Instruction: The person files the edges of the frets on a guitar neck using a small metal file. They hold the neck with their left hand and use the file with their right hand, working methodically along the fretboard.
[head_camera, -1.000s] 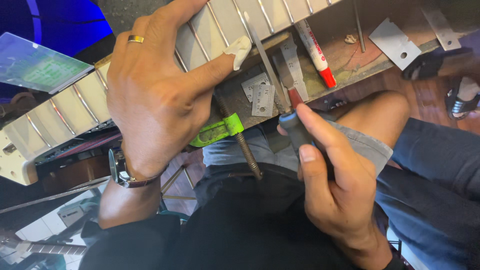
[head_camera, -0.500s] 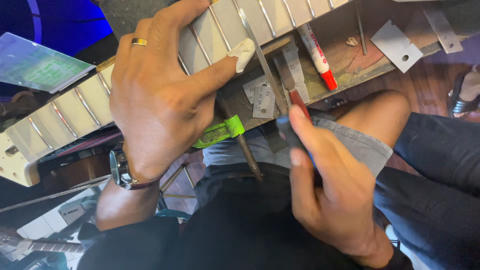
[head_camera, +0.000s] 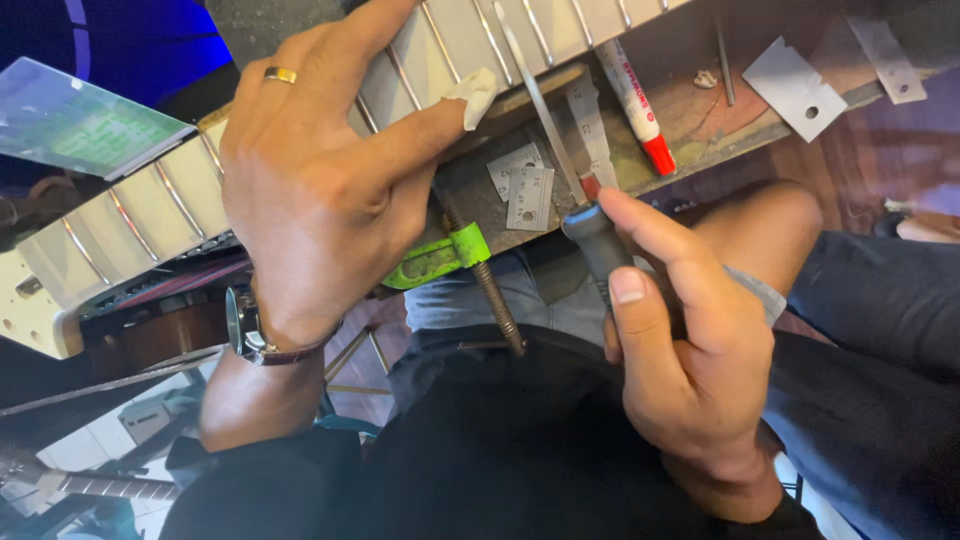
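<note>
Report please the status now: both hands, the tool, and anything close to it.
Left hand pressing guitar neck, thumb on white pad. Right hand gripping file by its dark handle, blade on the frets. Red-capped marker beside the blade.

Single view, head-mounted camera. The lens looks steeply down from above the seated person's own lap, at close range, so that the left hand and right hand fill most of the frame. The guitar neck crosses the upper field diagonally, and the table edge lies beyond it. The person's dark torso and knees occupy the lower field. No second view shares this scene.
</note>
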